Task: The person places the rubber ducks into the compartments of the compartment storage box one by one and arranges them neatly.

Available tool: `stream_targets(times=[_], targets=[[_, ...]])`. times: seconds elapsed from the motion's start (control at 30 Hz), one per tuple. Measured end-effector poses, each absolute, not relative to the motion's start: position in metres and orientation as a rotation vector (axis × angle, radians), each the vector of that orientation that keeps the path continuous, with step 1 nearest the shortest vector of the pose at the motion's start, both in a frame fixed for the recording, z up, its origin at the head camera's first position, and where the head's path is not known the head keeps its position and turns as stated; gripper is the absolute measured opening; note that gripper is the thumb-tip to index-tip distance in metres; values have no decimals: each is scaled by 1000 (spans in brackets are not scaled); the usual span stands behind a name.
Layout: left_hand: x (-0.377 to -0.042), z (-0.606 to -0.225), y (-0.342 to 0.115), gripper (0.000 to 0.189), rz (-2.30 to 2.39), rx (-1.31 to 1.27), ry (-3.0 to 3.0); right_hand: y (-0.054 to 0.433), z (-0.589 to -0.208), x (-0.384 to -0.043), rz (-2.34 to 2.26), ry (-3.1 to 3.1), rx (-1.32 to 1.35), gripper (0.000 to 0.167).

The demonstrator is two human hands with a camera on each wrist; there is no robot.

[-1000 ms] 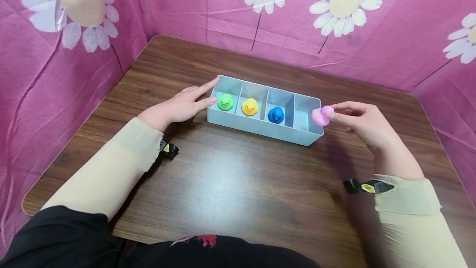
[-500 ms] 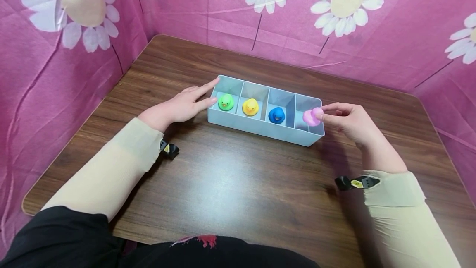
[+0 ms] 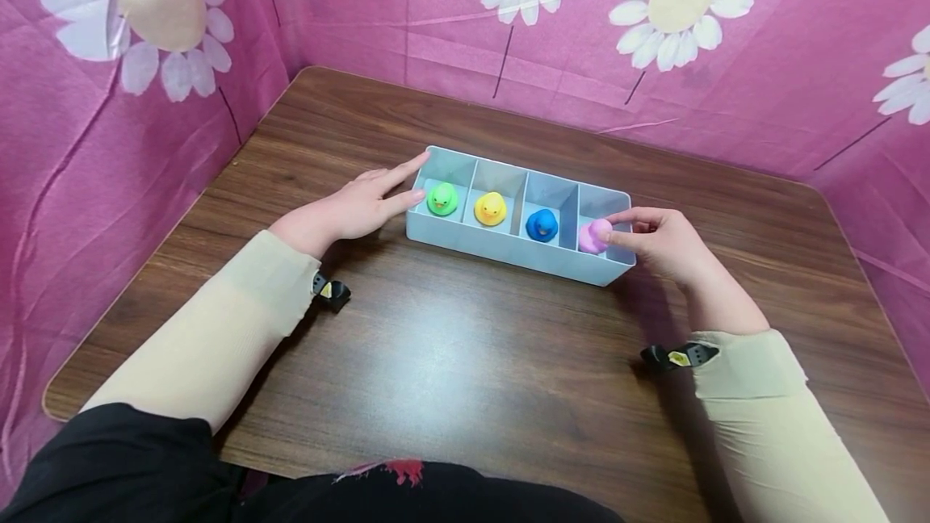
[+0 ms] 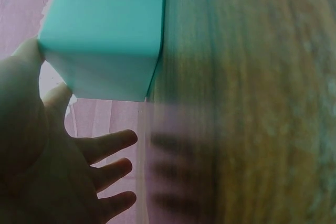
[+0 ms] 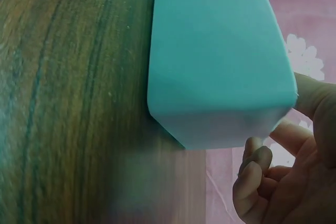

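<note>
A pale blue box (image 3: 508, 249) with dividers lies across the table in the head view. My left hand (image 3: 353, 204) spreads straight fingers at its left end, thumb and index finger on the rim. In the left wrist view that hand's other fingers (image 4: 113, 145) stand out loose beside the box end. My right hand (image 3: 668, 242) pinches a pink rubber duck (image 3: 592, 237) between thumb and index finger, inside the rightmost compartment. A green duck (image 3: 441, 199), a yellow duck (image 3: 490, 209) and a blue duck (image 3: 542, 225) sit one per compartment, left to right. The box wall hides the pink duck in the right wrist view.
The box rests on a dark brown wooden table (image 3: 407, 361), whose rounded corners show at the back. Pink cloth (image 3: 436, 47) printed with white daisies hangs behind and on both sides. The person's dark clothing (image 3: 436, 495) lines the near edge.
My right hand has moved left and down with the pink duck, from beyond the box's right rim into the rightmost compartment. My left hand stays at the left end.
</note>
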State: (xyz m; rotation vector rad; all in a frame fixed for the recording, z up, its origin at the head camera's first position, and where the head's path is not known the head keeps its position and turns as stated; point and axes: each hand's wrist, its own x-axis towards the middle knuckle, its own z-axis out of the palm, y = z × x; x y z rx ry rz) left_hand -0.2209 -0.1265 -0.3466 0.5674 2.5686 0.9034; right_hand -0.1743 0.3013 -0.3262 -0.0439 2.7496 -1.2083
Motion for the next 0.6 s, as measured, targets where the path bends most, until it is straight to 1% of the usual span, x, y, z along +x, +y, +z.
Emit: stream_targets(times=[0.27, 0.6], targets=[[-220, -345, -126, 65, 897, 572, 2573, 298, -325, -177, -1069, 2783, -48, 49], [-221, -347, -126, 65, 902, 581, 2571, 298, -327, -183, -932, 2824, -167, 46]])
